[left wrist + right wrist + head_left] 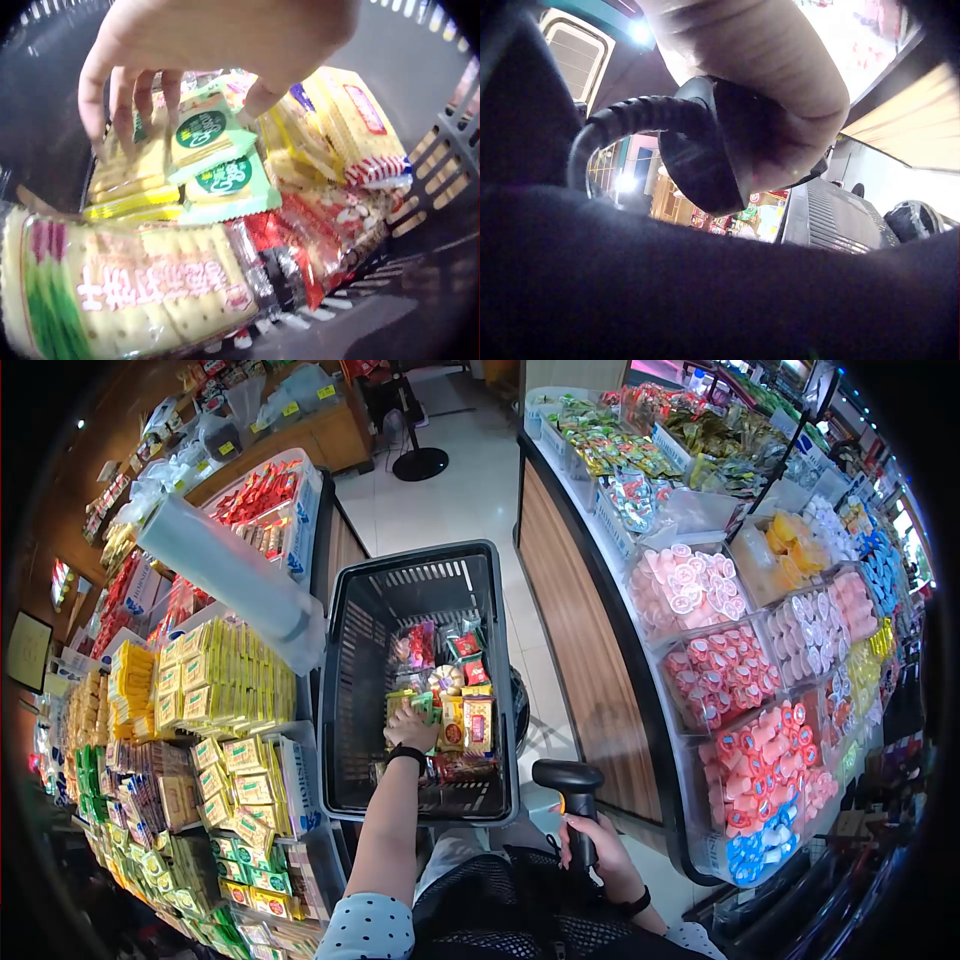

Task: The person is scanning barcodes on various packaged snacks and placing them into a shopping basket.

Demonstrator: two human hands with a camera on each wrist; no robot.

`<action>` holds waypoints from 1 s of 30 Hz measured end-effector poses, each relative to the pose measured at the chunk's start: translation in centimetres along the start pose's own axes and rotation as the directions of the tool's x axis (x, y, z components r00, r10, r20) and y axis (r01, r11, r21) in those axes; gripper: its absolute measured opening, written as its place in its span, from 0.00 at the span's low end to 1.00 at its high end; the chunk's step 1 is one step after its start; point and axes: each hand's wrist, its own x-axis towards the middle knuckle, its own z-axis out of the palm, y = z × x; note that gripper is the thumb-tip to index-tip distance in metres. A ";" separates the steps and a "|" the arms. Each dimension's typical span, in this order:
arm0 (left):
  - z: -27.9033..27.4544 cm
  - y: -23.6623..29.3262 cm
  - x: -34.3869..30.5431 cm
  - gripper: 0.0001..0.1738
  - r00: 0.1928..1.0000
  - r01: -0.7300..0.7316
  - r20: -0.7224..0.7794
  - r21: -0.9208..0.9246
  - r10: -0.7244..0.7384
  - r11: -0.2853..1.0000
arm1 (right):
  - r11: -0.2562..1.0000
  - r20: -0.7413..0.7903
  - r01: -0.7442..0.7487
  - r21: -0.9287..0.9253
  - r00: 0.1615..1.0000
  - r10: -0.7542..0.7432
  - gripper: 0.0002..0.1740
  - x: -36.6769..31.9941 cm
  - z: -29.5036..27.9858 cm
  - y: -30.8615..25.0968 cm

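My left hand is down inside a black shopping basket, over wrapped biscuits. In the left wrist view the hand has its fingers spread downward, with the thumb apart on the other side. A green-labelled biscuit packet lies between fingers and thumb, on top of a similar packet. Nearer that camera is a long pack of crackers. My right hand grips a black handheld barcode scanner by its handle, outside the basket. A coiled cable runs from the handle's end in the right wrist view.
Left of the basket, a shelf carries stacked biscuits and a roll of clear plastic bags. On the right, a wood-panelled counter bears bins of pink jelly cups. A tiled aisle runs ahead between them.
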 end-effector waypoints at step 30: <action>-13.0 -13.5 -17.3 0.34 0.791 -0.246 -0.391 -0.908 0.471 -0.340 | 0.990 -0.034 0.085 -0.110 0.995 -0.090 0.20 1.6 3.1 0.7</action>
